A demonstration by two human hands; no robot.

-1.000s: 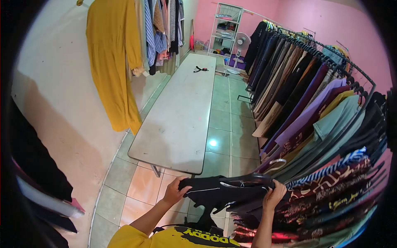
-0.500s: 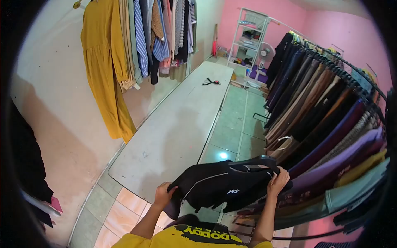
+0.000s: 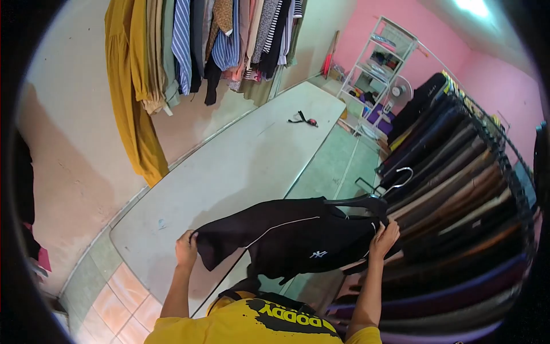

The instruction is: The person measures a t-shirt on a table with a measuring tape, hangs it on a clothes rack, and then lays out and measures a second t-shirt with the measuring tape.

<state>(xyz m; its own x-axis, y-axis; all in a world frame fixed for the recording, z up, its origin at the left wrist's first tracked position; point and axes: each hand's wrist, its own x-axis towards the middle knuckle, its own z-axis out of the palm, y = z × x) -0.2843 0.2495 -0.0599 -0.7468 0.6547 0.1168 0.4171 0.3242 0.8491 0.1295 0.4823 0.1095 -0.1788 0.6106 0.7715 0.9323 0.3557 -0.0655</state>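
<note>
A black jacket (image 3: 292,238) with thin white piping and a small white logo is stretched sideways between my hands. A black clothes hanger (image 3: 361,202) with a metal hook sits in its neck opening, the hook pointing up and right. My left hand (image 3: 186,247) grips the end of one sleeve, its fingers closed on the cloth. At the other shoulder, my right hand (image 3: 385,238) is closed on the jacket, just below the hanger's end. The jacket hangs over the near right edge of the long white table (image 3: 229,166).
On the table's far part lies a small black strap with a red piece (image 3: 303,119). A rack of dark hanging garments (image 3: 458,189) runs along the right. Other clothes, including a mustard dress (image 3: 129,86), hang on the left wall. A white shelf (image 3: 378,69) and a fan (image 3: 399,90) stand at the back.
My left hand has moved left, drawing the sleeve out straighter. The hanger's hook now points up more clearly. My view has turned, so the table and racks appear shifted.
</note>
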